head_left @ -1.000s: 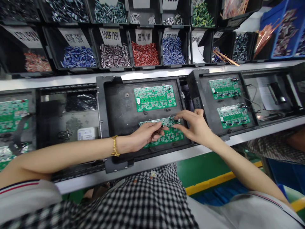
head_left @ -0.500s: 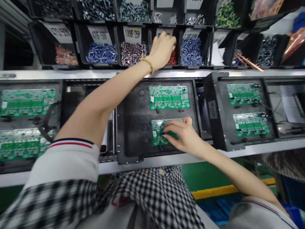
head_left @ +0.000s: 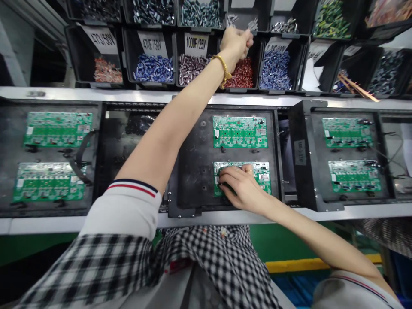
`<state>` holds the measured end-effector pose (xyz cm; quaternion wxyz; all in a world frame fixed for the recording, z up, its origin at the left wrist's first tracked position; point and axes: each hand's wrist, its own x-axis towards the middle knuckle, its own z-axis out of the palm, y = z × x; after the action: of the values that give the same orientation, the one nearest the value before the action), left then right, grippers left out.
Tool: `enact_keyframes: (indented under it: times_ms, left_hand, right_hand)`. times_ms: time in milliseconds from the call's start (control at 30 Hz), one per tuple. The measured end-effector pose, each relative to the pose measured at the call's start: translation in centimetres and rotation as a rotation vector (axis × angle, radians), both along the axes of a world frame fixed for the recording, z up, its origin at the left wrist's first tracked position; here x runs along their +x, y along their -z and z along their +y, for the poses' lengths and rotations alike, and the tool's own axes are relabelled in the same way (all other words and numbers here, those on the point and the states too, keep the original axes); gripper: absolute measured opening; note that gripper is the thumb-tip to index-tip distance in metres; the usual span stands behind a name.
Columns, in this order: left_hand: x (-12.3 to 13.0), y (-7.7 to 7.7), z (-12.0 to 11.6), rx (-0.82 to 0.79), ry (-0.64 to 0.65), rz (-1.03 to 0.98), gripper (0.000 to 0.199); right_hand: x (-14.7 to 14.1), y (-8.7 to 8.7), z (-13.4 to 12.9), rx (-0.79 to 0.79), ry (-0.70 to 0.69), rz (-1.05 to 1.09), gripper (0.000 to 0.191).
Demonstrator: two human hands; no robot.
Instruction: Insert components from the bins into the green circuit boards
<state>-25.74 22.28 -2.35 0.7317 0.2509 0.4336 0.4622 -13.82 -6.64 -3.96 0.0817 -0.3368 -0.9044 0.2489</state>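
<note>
My left hand [head_left: 236, 42] is raised over a black bin of small red components [head_left: 242, 74]. Its fingers are closed in a pinch, and a bit of red shows at the fingertips. Below, my right hand [head_left: 240, 185] rests over the lower green circuit board [head_left: 264, 177], with thumb and fingertips together at the board's left part. A small dark component [head_left: 221, 184] shows between those fingertips; whether it is seated in the board is hidden. The upper green circuit board [head_left: 240, 132] lies above it on the same black carrier tray [head_left: 189, 171].
Labelled bins of loose parts line the back, including blue capacitors [head_left: 153, 68] and purple ones [head_left: 192, 68]. A left tray holds two boards [head_left: 58, 128] beside a black strap [head_left: 79, 161]. Another black tray [head_left: 299, 150] with two boards stands right. A metal rail [head_left: 135, 94] runs below the bins.
My left hand has lifted from inside the red-component bin, now with red at its pinched fingertips. My right hand stays at the lower board. The whole view has shifted, moving the scene rightward.
</note>
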Motion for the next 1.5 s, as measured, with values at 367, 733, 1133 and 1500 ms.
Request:
enact_keyframes:
  times_ms: [367, 733, 1133, 1500]
  left_hand:
    - [-0.2, -1.3, -1.5, 0.127, -0.156, -0.385, 0.039]
    - [0.1, -0.6, -15.6, -0.016, 0.244, -0.084, 0.026]
    - [-0.2, -1.0, -18.3, -0.127, 0.280, -0.060, 0.027]
    - [-0.7, -0.1, -20.6, -0.269, 0.306, -0.083, 0.018]
  right_hand:
    - [-0.7, 0.6, -1.3, 0.319, -0.107, -0.197, 0.016]
    - [3.4, -3.5, 7.0, 0.089, 0.623, 0.416, 0.014]
    - [4.7, -4.2, 11.3, 0.060, 0.588, 0.395, 0.017]
    - [8.2, 0.9, 17.9, 0.165, 0.275, 0.045, 0.017]
